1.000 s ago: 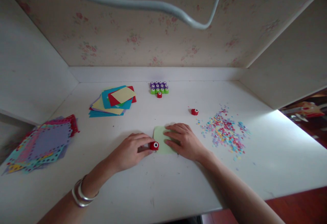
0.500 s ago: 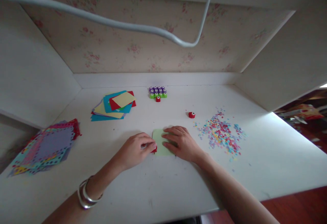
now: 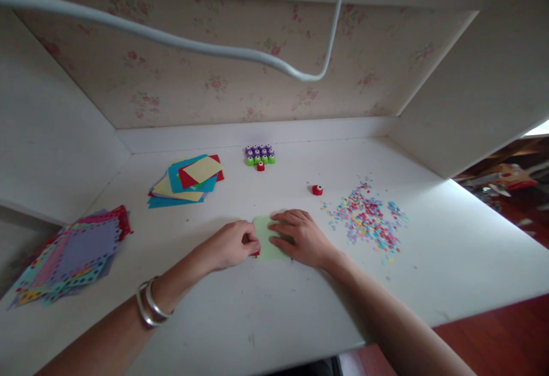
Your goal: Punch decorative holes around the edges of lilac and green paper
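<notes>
You're working at a white table (image 3: 309,313), where a stack of hole-edged sheets (image 3: 88,247) is lying off to your left and a plain paper pile (image 3: 203,170) is sitting farther back. Now the hands — your right hand (image 3: 302,238) is resting flat, fingers a little spread, and your left hand (image 3: 234,244) is holding a curled grip around a red punch, the thumb covering most of it. Your fingertips are hiding there, so exactly how they're wrapping it, you can't tell from here.

The green sheet (image 3: 263,227) is lying flat on the table between the two hands, the right fingers overlapping it and the punch sitting at its left edge. It's looking thin and feather-light — probably sliding at a nudge, bending easily and tearing if tugged, so spread fingertips are suiting it well, clear of the edge.

Down to the red punch (image 3: 256,253): it's seeming light, stiff and smooth, likely hard plastic, maybe skidding if pushed off-centre. Its sides are offering the best hold, with the thumb square on top. Smallest of all, paper bits (image 3: 364,216) are lying scattered beyond your right hand.
</notes>
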`<state>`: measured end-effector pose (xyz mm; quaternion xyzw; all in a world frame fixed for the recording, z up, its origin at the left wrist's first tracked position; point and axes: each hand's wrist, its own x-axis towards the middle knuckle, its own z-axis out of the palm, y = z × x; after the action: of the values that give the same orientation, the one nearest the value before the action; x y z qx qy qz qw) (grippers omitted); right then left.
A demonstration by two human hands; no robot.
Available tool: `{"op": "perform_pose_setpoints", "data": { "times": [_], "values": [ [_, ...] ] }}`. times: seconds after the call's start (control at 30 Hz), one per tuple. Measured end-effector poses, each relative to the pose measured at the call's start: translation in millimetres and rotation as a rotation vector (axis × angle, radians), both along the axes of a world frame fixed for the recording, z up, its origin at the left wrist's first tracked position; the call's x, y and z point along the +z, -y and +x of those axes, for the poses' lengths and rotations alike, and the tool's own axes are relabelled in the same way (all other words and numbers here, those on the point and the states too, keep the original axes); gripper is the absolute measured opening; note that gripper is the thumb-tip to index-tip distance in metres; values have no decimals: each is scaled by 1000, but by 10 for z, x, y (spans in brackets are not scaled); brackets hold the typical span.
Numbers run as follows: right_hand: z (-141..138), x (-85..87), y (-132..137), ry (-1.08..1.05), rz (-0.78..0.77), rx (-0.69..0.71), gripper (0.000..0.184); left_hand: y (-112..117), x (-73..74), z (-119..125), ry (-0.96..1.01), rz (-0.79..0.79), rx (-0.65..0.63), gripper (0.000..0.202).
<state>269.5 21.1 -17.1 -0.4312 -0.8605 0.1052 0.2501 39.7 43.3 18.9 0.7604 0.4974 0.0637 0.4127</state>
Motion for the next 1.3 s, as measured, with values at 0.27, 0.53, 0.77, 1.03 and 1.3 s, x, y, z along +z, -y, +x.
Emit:
{"op": "perform_pose_setpoints", "data": {
  "times": [0.27, 0.53, 0.77, 1.03, 1.3],
  "values": [
    [-6, 6, 9, -3, 8, -10, 25, -229, -60, 42, -55, -116, -92, 11],
    [6, 26, 13, -13, -9, -4, 26, -50, 64, -102, 112, -1, -108, 22],
    [13, 24, 5, -8, -31, 0, 26, 256, -101, -275, 139, 331, -63, 31],
    [1, 39, -1, -22, -37, -1, 25, 272, -153, -393, 166, 380, 6, 19],
    [-1, 38, -10, -68, -25, 5, 26, 271, -278, -494, 332, 316, 190, 24]
  ]
}}
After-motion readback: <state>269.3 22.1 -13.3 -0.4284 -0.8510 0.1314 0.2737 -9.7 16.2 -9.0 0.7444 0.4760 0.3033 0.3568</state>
